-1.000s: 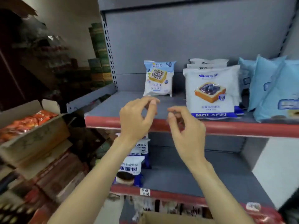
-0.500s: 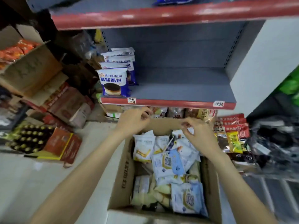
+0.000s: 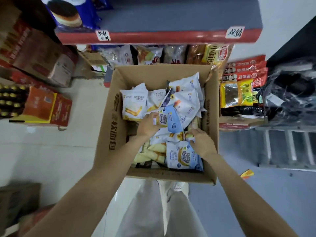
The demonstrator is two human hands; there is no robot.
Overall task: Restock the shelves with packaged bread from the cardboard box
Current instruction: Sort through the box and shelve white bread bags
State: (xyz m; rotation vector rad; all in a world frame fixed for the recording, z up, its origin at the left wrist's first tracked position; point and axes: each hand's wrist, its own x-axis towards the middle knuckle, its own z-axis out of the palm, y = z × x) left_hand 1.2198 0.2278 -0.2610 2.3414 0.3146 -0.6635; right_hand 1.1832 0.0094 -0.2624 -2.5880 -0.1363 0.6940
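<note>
An open cardboard box (image 3: pixel 111 120) stands on the floor below me, filled with several white and blue bread packets. My left hand (image 3: pixel 147 125) grips the edge of a light-blue packet (image 3: pixel 172 120) near the box's middle. My right hand (image 3: pixel 201 142) pinches the top corner of another blue packet (image 3: pixel 183 157) lying at the near right of the box. A grey shelf with a red front edge (image 3: pixel 162 37) runs above the box, with a dark-blue cake packet (image 3: pixel 68 12) at its left end.
Snack bags (image 3: pixel 171 54) fill the lowest shelf behind the box. Red and yellow packets (image 3: pixel 242 82) sit to the right, next to a black plastic bundle (image 3: pixel 290 93). Cartons (image 3: pixel 42 55) and bottles (image 3: pixel 10 100) crowd the left floor. My pale trousers (image 3: pixel 153 211) show below.
My view dropped from the upper shelf down to the box. Both hands came down from the shelf edge into the box and took hold of blue packets.
</note>
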